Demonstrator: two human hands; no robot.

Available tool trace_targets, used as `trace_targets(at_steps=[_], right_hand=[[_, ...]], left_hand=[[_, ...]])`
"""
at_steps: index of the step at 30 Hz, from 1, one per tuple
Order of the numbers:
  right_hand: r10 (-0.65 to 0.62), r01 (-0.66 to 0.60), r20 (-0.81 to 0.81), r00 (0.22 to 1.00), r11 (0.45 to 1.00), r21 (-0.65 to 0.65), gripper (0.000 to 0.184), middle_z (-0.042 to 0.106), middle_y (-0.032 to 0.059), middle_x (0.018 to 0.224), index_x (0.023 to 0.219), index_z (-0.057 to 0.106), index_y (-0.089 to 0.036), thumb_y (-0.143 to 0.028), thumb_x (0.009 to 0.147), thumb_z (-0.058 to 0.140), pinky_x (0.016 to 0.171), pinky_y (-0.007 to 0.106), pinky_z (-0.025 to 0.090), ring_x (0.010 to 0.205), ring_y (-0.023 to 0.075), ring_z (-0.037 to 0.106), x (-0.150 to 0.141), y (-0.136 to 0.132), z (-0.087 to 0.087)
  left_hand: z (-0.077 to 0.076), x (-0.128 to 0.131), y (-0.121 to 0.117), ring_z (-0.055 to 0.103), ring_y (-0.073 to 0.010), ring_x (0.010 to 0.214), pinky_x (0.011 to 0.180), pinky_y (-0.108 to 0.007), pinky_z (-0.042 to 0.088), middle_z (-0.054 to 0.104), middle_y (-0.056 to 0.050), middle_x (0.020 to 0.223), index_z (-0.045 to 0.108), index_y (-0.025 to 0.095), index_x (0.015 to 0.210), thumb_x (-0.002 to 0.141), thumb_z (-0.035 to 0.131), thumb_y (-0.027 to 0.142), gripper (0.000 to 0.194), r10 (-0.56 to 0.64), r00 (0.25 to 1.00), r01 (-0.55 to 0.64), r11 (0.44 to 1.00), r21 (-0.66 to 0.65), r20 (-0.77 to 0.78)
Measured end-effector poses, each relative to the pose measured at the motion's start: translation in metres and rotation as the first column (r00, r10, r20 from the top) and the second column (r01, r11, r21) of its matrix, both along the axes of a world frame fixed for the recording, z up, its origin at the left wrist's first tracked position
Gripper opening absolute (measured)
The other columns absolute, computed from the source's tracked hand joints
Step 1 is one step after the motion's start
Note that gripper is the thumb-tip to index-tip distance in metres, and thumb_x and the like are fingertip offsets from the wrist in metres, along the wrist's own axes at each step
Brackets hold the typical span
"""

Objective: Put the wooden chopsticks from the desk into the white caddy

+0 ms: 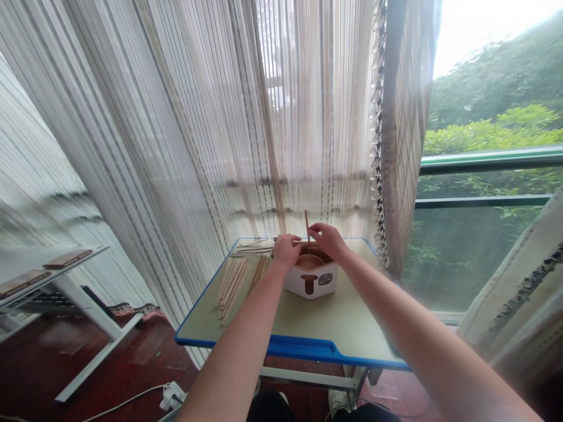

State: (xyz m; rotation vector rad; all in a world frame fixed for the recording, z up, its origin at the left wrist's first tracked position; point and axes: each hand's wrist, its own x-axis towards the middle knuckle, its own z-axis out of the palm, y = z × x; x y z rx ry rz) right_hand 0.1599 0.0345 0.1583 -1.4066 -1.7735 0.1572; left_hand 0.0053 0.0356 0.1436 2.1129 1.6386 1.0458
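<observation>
Nearest, a blue-edged desk (299, 350) spans the lower middle of the frame, both arms reaching forward over it; a white box (310, 279) printed with a brown T sits mid-desk, one wooden stick (307, 227) standing upright from it; the left hand (285, 251) curls at the box's far rim, the right hand (328, 241) is half-closed beside the stick, though whether either grips it I cannot tell; more wooden sticks (231, 284) lie in loose rows left of the box, outside it; striped sheer curtains (197, 117) hang beyond.
</observation>
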Motion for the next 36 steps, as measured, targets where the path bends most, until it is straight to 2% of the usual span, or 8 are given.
trace_targets(at_steps=[4, 10, 13, 16, 21, 27, 32, 36], right_hand=[[0.034, -0.035, 0.041, 0.999, 0.999, 0.005, 0.015, 0.069, 0.0029, 0.085, 0.082, 0.066, -0.021, -0.026, 0.08, 0.052, 0.072, 0.027, 0.043, 0.08, 0.0161, 0.06, -0.011, 0.002, 0.002], [0.019, -0.018, 0.026, 0.999, 0.999, -0.027, 0.019, 0.07, 0.0035, 0.089, 0.091, 0.067, -0.02, -0.026, 0.077, 0.055, 0.076, 0.028, 0.044, 0.084, 0.0171, 0.061, -0.011, 0.0, -0.005], [0.052, -0.051, 0.008, 0.999, 0.997, -0.051, 0.015, 0.07, 0.002, 0.085, 0.084, 0.069, -0.021, -0.025, 0.075, 0.057, 0.078, 0.028, 0.044, 0.083, 0.0164, 0.062, -0.008, -0.001, -0.007], [0.066, -0.068, -0.038, 0.997, 0.996, -0.056, 0.017, 0.07, 0.0022, 0.087, 0.085, 0.069, -0.02, -0.026, 0.077, 0.055, 0.079, 0.028, 0.045, 0.084, 0.0161, 0.062, -0.006, 0.001, -0.008], [0.074, -0.081, -0.126, 0.989, 0.995, -0.056, 0.02, 0.071, 0.0031, 0.086, 0.088, 0.069, -0.019, -0.029, 0.078, 0.055, 0.076, 0.026, 0.046, 0.081, 0.0149, 0.063, -0.003, 0.006, -0.006], [0.095, -0.105, -0.141, 0.985, 0.992, -0.071, 0.019, 0.071, 0.0033, 0.082, 0.083, 0.07, -0.018, -0.03, 0.075, 0.058, 0.075, 0.027, 0.046, 0.078, 0.0155, 0.063, 0.001, 0.004, -0.006], [0.078, -0.09, -0.139, 0.987, 0.993, -0.081, 0.017, 0.07, 0.0038, 0.083, 0.081, 0.069, -0.019, -0.03, 0.071, 0.06, 0.077, 0.03, 0.046, 0.08, 0.017, 0.063, 0.001, 0.0, -0.007], [0.052, -0.057, -0.18, 0.982, 0.998, -0.023, 0.029, 0.069, 0.0036, 0.094, 0.101, 0.063, -0.02, -0.023, 0.074, 0.053, 0.083, 0.033, 0.045, 0.091, 0.0175, 0.06, -0.003, -0.008, 0.0]], left_hand=[[-0.004, -0.007, -0.001, 0.059, -0.0199, 0.095, 0.085, -0.032, 0.044, 0.069, -0.004, 0.096, 0.07, 0.024, 0.093, 0.075, 0.059, 0.027, 0.021, -0.017, 1.0, 0.017, 1.0, 0.003, 0.001], [-0.008, -0.01, 0.0, 0.056, -0.0219, 0.105, 0.09, -0.036, 0.042, 0.066, -0.003, 0.106, 0.07, 0.026, 0.097, 0.077, 0.055, 0.027, 0.025, -0.012, 1.0, 0.014, 0.998, 0.061, -0.028], [-0.004, -0.006, 0.002, 0.052, -0.0222, 0.112, 0.095, -0.037, 0.039, 0.063, -0.004, 0.116, 0.069, 0.027, 0.101, 0.077, 0.053, 0.023, 0.029, -0.011, 0.999, 0.014, 0.997, 0.077, -0.036], [0.003, 0.0, 0.004, 0.049, -0.0212, 0.117, 0.099, -0.037, 0.036, 0.059, -0.003, 0.123, 0.068, 0.027, 0.103, 0.078, 0.048, 0.019, 0.033, -0.014, 1.0, 0.015, 0.997, 0.074, -0.018], [0.014, 0.005, 0.003, 0.05, -0.0191, 0.116, 0.1, -0.036, 0.035, 0.06, -0.002, 0.121, 0.069, 0.028, 0.102, 0.08, 0.043, 0.015, 0.037, -0.012, 1.0, 0.011, 0.995, 0.102, 0.017], [0.007, 0.002, 0.002, 0.052, -0.0191, 0.113, 0.098, -0.036, 0.037, 0.063, -0.001, 0.117, 0.069, 0.026, 0.101, 0.08, 0.043, 0.014, 0.035, -0.013, 1.0, 0.012, 0.993, 0.118, 0.01], [0.0, -0.008, -0.002, 0.054, -0.0186, 0.108, 0.097, -0.034, 0.039, 0.065, -0.003, 0.11, 0.068, 0.022, 0.099, 0.077, 0.045, 0.013, 0.033, 0.041, 0.998, -0.047, 0.988, 0.147, 0.045], [-0.004, -0.025, -0.01, 0.052, -0.0194, 0.111, 0.1, -0.033, 0.037, 0.062, -0.007, 0.114, 0.063, 0.017, 0.108, 0.077, 0.047, 0.014, 0.035, 0.148, 0.981, -0.174, 0.955, 0.241, 0.124]])
